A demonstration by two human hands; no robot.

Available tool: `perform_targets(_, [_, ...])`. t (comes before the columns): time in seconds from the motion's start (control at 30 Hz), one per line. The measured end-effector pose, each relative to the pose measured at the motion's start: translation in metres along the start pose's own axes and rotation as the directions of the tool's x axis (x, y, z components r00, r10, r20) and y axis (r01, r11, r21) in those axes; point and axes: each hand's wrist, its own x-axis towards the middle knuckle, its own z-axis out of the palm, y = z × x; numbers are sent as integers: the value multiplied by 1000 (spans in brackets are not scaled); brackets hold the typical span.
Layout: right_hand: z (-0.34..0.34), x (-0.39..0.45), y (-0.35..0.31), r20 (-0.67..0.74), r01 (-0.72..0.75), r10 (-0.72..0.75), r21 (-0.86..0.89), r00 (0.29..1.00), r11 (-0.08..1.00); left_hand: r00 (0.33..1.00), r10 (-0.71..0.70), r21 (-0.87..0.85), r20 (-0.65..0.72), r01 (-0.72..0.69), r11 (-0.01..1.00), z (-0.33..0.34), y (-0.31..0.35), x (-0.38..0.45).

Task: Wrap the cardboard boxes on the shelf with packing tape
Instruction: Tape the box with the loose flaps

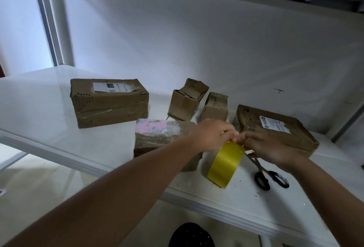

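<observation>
Your left hand (211, 134) and right hand (269, 148) meet at the top of the yellow tape roll (225, 163), fingers of both curled and pinching at its edge. The roll stands on edge on the white shelf (49, 112), right in front of the box with the pink patch (163, 138). Black-handled scissors (267, 175) lie just to its right, partly under your right hand. Four more cardboard boxes sit behind: big one left (108, 103), two small ones (187, 100) (215, 107), flat one right (275, 128).
</observation>
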Motion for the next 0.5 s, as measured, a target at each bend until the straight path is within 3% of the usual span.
perform_targets(0.1, [4, 1, 3, 54, -12, 11, 14, 998, 1000, 987, -118, -212, 111, 140, 967, -10, 1, -3])
perform_targets(0.2, [8, 3, 6, 44, -24, 24, -1, 999, 1000, 966, -104, -168, 238, 147, 975, -18, 0, -5])
perform_targets(0.37, [13, 1, 6, -15, -6, 6, -20, 1000, 1000, 997, 47, -67, 62, -43, 997, -10, 5, -7])
perform_targets(0.5, [15, -1, 5, -31, 13, -14, -23, 999, 1000, 988, 148, 139, 53, -154, 978, -3, 8, -8])
